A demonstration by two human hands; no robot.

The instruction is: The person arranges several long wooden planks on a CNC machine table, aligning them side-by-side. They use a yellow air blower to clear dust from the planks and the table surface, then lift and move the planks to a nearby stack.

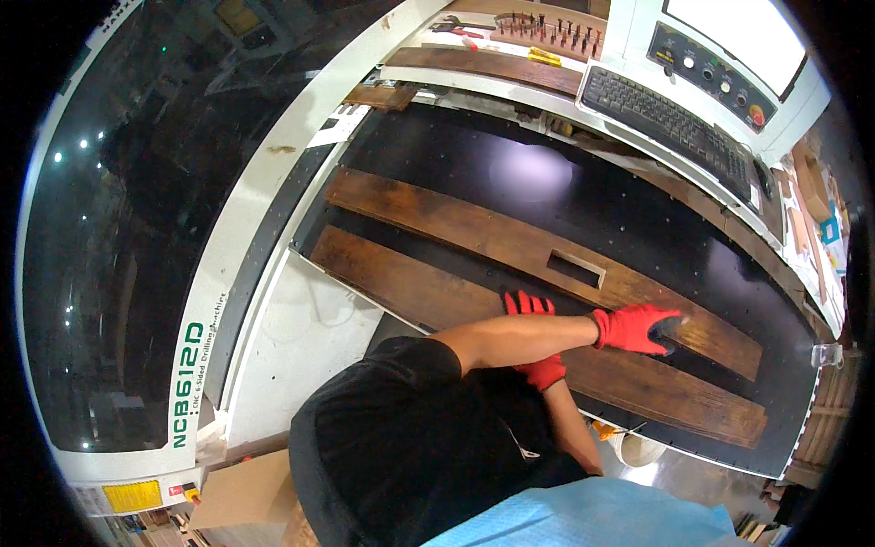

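Observation:
Two long dark-brown wooden boards lie side by side on a black machine table [419,146]. The far board [437,214] has a rectangular slot cut in it; the near board [392,269] has no slot in its visible part. In a red glove with a dark palm, my left hand [636,328] reaches across to the right. Its thumb and fingers are apart beside the far board's near edge. My right hand [545,372], also red-gloved, crosses beneath my left forearm. Its fingers are spread over the near board's far edge; that forearm hides its middle.
A white machine with a dark window [109,228] stands at left. Beyond the table are a keyboard [665,123], a control panel [711,77] with knobs and a red button, and a rack of drill bits [547,35]. A white bucket [638,449] stands below the near edge.

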